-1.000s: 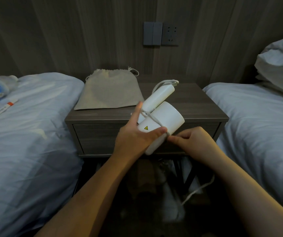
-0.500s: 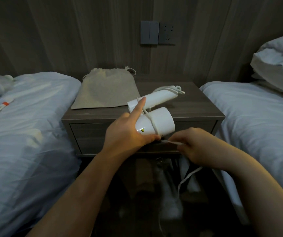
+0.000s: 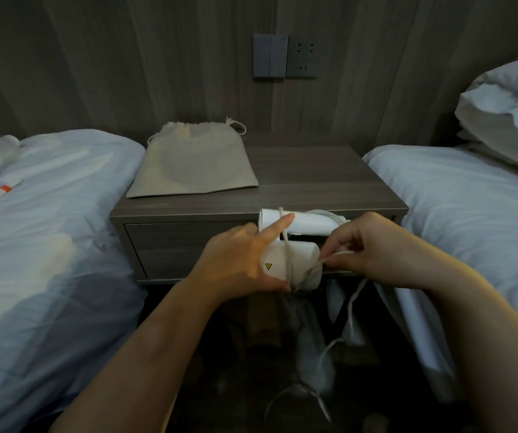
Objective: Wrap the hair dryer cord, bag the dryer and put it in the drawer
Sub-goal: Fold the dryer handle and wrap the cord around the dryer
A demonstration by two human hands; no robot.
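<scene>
Between two beds, just in front of the nightstand (image 3: 189, 210), the left hand (image 3: 239, 260) grips the smooth, rigid hair dryer (image 3: 295, 260) while the right hand (image 3: 373, 251) pinches its limp cord (image 3: 289, 245), best held by the barrel.

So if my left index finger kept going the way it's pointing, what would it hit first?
Almost at once, the hair dryer: the left hand index finger lies along its folded white handle, pointing right, beside a wrapped cord turn. Farther along is the right hand; depth is unclear.

Smooth white plastic dryer (image 3: 295, 260); matt woven cloth bag (image 3: 193, 164); matt wood-grain nightstand (image 3: 314, 189); soft cotton bedding (image 3: 48, 245).
</scene>
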